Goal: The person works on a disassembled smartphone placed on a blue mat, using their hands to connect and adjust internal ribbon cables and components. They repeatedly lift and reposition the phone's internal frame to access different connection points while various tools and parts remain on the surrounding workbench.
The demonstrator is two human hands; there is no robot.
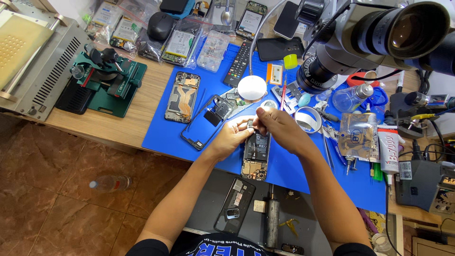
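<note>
**Ana:** Fingers [253, 124] first. What are they doing?

**Ben:** The fingers of both hands meet at the top end of an opened phone [256, 154]. The right hand [279, 128] has its fingers pinched shut there, on something too small to see. The left hand [232, 137] has its fingers curled around the phone's top left edge.

**Ana:** Where is the phone?

**Ben:** It lies flat on a blue mat [161, 135], near the front edge. Its back is off and its insides show.

**Ana:** What is close by?

**Ben:** Just left of the hands lies a dark phone frame [206, 122]. Further left is another opened phone [182, 97]. Behind the hands are a round white lamp [252, 87] on a bendy neck, a black remote [238, 64] and a roll of tape [308, 118]. To the right lie a foil pouch [358, 135] and a white glue tube [388, 151].

**Ana:** And under the mat?

**Ben:** A wooden desk [137, 114]. On its left side sit a green clamp stand [111, 80] and a grey machine [38, 61]. Bags of parts [180, 45] line the back. A big microscope [374, 35] hangs over the right side.

**Ana:** And the room?

**Ben:** The floor [57, 166] has brown tiles. A plastic bottle [110, 183] lies on it. A dark shelf [222, 189] below the desk holds another phone [235, 204].
</note>
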